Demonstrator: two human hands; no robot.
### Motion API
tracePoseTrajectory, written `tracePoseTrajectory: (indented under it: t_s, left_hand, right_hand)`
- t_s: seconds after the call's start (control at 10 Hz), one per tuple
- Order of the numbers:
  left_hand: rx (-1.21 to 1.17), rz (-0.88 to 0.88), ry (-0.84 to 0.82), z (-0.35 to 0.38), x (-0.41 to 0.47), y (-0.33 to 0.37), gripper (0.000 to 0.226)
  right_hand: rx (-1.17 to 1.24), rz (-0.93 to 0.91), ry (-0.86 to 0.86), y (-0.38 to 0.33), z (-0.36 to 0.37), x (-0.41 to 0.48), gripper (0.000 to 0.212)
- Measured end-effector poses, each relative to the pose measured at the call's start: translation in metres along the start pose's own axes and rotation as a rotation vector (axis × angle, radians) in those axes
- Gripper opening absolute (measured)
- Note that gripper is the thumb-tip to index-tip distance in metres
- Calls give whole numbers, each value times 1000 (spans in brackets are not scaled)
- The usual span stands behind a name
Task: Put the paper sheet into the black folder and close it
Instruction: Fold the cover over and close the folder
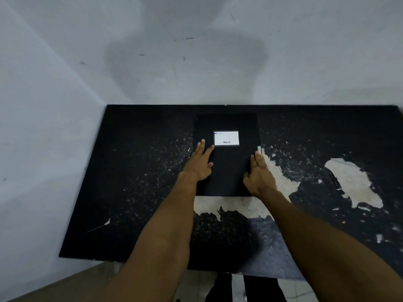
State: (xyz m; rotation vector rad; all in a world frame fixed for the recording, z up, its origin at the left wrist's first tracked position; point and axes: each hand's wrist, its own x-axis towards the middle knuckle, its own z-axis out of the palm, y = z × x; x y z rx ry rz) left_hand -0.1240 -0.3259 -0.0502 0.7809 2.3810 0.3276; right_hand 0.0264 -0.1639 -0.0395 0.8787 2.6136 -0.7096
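The black folder (229, 168) lies closed and flat on the black table (135, 171), its white label (226, 138) facing up. My left hand (201, 162) rests flat on the folder's left edge, fingers spread. Against the folder's right edge sits my right hand (258, 173), fingers together, thumb on the cover. A small white tab (259, 149) shows at the right edge just past my right fingertips. No paper sheet is visible.
The table's black coating is peeled in pale patches (353, 182) to the right and near the folder's front edge (231, 204). A grey wall (196, 51) runs along the back and the left side. The table's front edge is near my body.
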Motion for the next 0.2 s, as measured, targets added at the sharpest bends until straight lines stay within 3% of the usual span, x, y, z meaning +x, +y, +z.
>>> tracePoseTrajectory:
  t_s: [0.2]
  left_hand:
    - [-2,-36,-13,-13,-6,12,69]
  right_hand:
    - [61,-10,-64,-8,-20,3,70]
